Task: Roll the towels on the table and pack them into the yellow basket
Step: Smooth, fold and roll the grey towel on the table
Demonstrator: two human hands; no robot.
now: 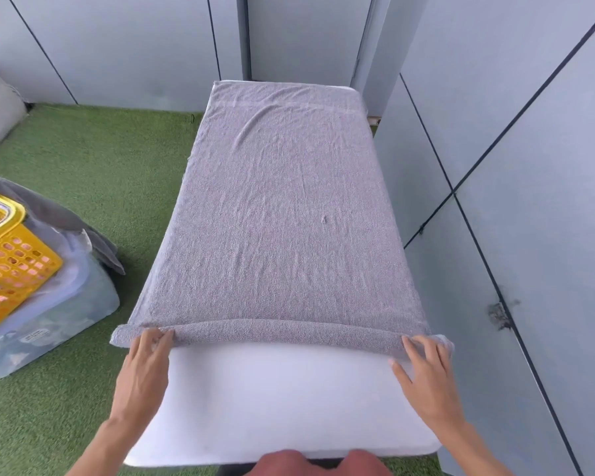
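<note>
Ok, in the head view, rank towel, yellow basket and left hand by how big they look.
1. towel
2. yellow basket, cut off by the frame edge, so unsure
3. left hand

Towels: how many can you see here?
2: one towel spread on the table, a darker towel draped beside the yellow basket. More may be hidden.

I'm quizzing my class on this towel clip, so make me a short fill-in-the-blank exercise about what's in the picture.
1. The grey towel lies spread on a ____ table.
2. Its ____ edge, nearest the person, is rolled.
3. The left hand and right hand rest at the roll's two ____.
4. The yellow basket sits to the person's ____.

Missing words: white; near; ends; left
</note>
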